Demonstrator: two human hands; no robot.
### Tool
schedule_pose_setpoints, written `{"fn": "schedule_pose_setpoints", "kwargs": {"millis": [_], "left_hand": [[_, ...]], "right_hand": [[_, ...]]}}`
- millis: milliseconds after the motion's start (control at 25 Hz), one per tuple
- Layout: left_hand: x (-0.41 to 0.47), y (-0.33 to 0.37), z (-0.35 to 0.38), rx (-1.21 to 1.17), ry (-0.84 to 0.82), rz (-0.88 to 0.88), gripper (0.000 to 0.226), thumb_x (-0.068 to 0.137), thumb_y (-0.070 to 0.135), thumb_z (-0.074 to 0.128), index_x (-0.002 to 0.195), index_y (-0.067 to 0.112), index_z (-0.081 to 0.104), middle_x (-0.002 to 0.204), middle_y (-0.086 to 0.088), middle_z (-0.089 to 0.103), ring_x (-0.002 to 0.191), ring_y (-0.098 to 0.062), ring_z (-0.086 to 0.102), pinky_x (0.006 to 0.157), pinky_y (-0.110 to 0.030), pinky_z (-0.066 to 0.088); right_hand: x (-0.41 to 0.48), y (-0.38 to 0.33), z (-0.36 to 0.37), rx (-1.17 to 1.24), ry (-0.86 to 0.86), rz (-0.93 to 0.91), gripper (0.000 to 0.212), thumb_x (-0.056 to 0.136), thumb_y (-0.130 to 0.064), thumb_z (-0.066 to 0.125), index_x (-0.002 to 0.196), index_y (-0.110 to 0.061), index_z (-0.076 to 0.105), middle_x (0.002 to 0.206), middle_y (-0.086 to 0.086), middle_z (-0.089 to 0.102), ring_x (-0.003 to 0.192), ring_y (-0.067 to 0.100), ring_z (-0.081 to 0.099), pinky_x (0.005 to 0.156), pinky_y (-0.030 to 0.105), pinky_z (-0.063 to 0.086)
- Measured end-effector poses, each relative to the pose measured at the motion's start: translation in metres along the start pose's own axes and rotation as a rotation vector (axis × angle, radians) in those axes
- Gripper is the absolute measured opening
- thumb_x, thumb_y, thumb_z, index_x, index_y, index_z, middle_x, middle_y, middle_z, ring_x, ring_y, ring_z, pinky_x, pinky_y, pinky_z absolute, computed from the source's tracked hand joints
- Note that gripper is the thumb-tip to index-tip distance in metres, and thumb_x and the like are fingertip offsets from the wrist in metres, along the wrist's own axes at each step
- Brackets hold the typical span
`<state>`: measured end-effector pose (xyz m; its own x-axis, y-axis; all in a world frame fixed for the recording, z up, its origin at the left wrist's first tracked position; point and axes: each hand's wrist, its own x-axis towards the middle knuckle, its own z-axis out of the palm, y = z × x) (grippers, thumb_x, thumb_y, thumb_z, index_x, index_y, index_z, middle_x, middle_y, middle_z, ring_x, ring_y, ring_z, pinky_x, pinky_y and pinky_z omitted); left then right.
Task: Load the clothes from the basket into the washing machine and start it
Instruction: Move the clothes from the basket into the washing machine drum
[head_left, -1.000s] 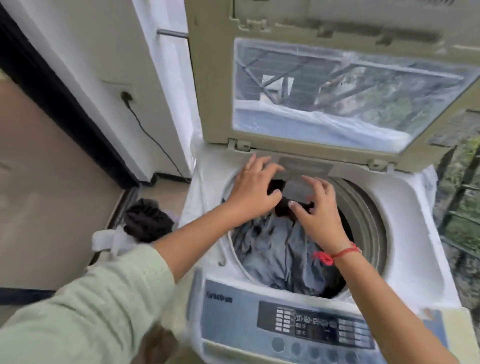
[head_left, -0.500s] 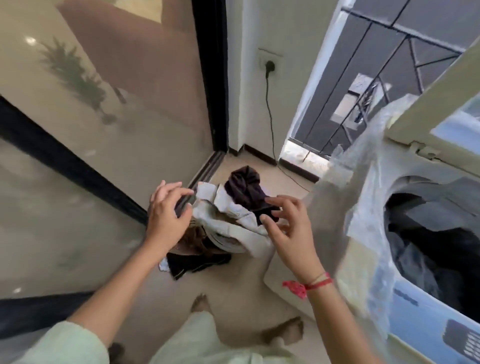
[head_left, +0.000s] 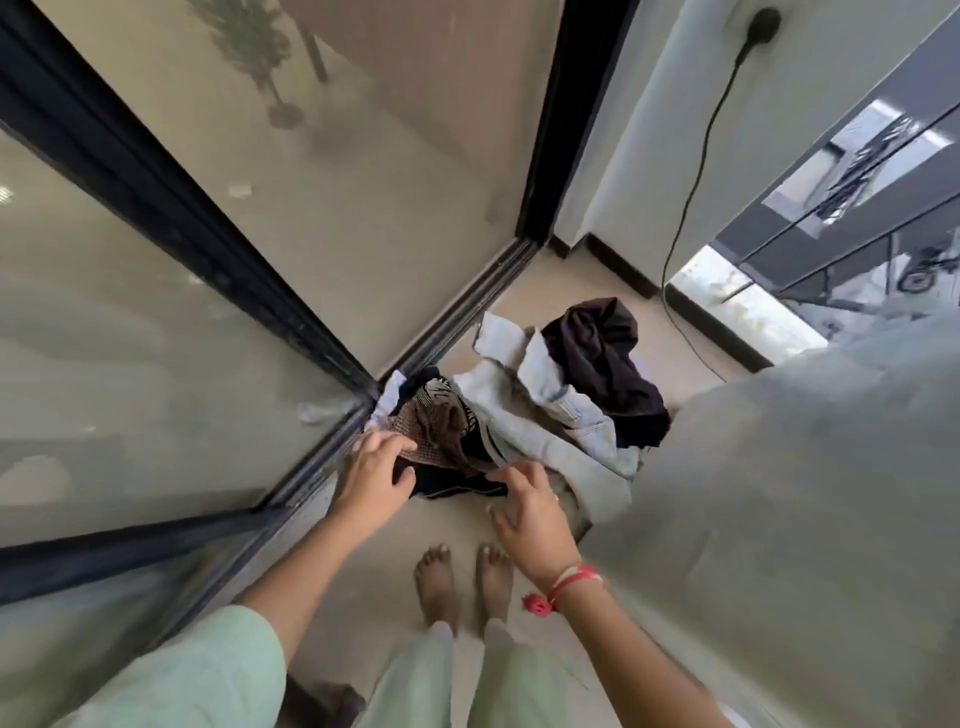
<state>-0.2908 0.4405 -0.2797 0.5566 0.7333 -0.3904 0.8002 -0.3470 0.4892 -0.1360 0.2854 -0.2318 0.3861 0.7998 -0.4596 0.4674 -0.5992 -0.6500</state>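
Note:
A heap of clothes lies on the floor ahead of my feet: a brown patterned garment, pale grey jeans and a dark maroon piece at the far end. The basket itself is hidden under them. My left hand hangs with spread fingers at the near left edge of the brown garment, touching or just above it. Over the near edge of the heap is my right hand, with a red thread on its wrist, open and holding nothing. The washing machine's plastic-covered side fills the right.
A glass sliding door with a black frame runs along the left, its floor track beside the heap. A black cable drops from a wall socket to the floor behind the clothes. My bare feet stand on the beige tiles.
I have turned from the machine's drum to the heap on the floor. Both hands left the drum, came down and now reach the near edge of the clothes.

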Motion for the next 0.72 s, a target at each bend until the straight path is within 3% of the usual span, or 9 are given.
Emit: {"fn": "schedule_pose_setpoints", "kwargs": {"millis": [160, 280, 400, 520, 640, 720], "left_hand": [[0.051, -0.071, 0.09, 0.128, -0.089, -0.137, 0.038, 0.082, 0.023, 0.063, 0.119, 0.02, 0.057, 0.124, -0.004, 0.051, 0.121, -0.027, 0.043, 0.098, -0.037, 0.038], [0.098, -0.127, 0.162, 0.277, -0.149, -0.105, 0.047, 0.082, 0.028, 0.063, 0.126, 0.02, 0.049, 0.132, -0.002, 0.044, 0.13, -0.023, 0.034, 0.105, -0.038, 0.032], [0.148, -0.17, 0.224, 0.395, -0.198, -0.135, 0.061, 0.083, 0.031, 0.062, 0.137, 0.022, 0.033, 0.146, -0.003, 0.025, 0.142, -0.024, 0.012, 0.115, -0.046, 0.017], [0.196, -0.202, 0.272, 0.362, -0.167, -0.23, 0.089, 0.08, 0.032, 0.068, 0.147, 0.024, 0.011, 0.156, -0.006, 0.003, 0.145, -0.03, -0.008, 0.113, -0.057, 0.008], [0.234, -0.226, 0.299, 0.365, -0.235, -0.236, 0.112, 0.072, 0.036, 0.076, 0.148, 0.034, -0.006, 0.156, -0.003, -0.013, 0.143, -0.033, -0.016, 0.109, -0.066, 0.01], [0.247, -0.238, 0.313, 0.329, -0.283, -0.245, 0.111, 0.068, 0.037, 0.079, 0.147, 0.039, 0.0, 0.155, -0.002, -0.017, 0.143, -0.035, -0.016, 0.108, -0.066, 0.009]], "right_hand": [[0.083, 0.067, 0.101, -0.117, -0.209, -0.043, 0.045, 0.084, -0.012, 0.05, 0.128, -0.017, 0.049, 0.123, 0.006, 0.041, 0.111, 0.027, 0.047, 0.095, 0.032, 0.04], [0.149, 0.124, 0.183, -0.171, -0.293, -0.006, 0.056, 0.085, -0.011, 0.051, 0.139, -0.018, 0.037, 0.133, 0.006, 0.036, 0.12, 0.028, 0.042, 0.103, 0.033, 0.037], [0.212, 0.176, 0.251, -0.223, -0.271, 0.097, 0.072, 0.087, -0.015, 0.056, 0.148, -0.02, 0.018, 0.152, 0.01, 0.015, 0.138, 0.032, 0.024, 0.114, 0.034, 0.026], [0.274, 0.214, 0.292, -0.297, -0.182, 0.141, 0.093, 0.087, -0.028, 0.063, 0.15, -0.023, -0.005, 0.157, 0.013, -0.011, 0.145, 0.034, -0.002, 0.118, 0.045, 0.017], [0.32, 0.224, 0.303, -0.459, -0.047, 0.14, 0.107, 0.083, -0.041, 0.066, 0.148, -0.02, -0.016, 0.156, 0.018, -0.01, 0.144, 0.038, 0.0, 0.115, 0.048, 0.011], [0.338, 0.223, 0.303, -0.393, -0.034, 0.252, 0.11, 0.079, -0.042, 0.07, 0.149, -0.018, -0.012, 0.156, 0.018, -0.003, 0.143, 0.037, 0.01, 0.114, 0.046, 0.018]]}}
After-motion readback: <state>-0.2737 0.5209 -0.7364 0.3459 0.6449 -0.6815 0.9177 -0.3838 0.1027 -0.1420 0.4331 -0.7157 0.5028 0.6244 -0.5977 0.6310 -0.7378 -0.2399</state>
